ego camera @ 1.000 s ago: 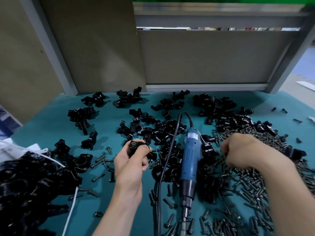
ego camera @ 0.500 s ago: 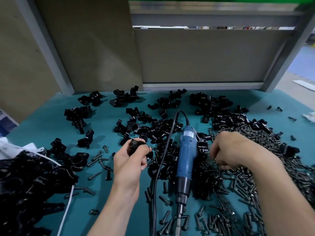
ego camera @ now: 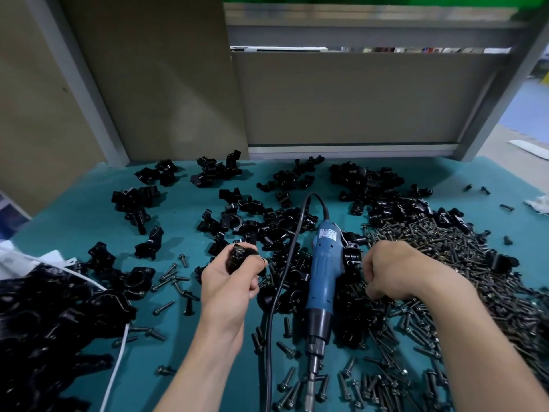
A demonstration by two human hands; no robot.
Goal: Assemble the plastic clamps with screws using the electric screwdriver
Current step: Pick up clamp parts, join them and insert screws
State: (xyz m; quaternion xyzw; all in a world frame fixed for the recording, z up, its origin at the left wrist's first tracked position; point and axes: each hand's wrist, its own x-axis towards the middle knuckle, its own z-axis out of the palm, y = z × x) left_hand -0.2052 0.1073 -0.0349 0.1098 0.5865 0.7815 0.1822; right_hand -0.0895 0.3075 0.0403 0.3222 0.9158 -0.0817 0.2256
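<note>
My left hand grips a black plastic clamp just above the teal table. The blue electric screwdriver lies on the table between my hands, bit pointing toward me, its black cord looping back past my left hand. My right hand is curled, knuckles up, at the left edge of the big pile of dark screws; its fingertips are hidden, so I cannot tell whether it holds a screw. Loose black clamp halves lie scattered beyond the screwdriver.
A heap of black clamps fills the near left, with a white cord running across it. Loose screws lie left of my left hand and along the near edge. Grey panels wall the table's back.
My right hand has drawn leftward from the screw pile toward the screwdriver. My left hand keeps the clamp in about the same spot.
</note>
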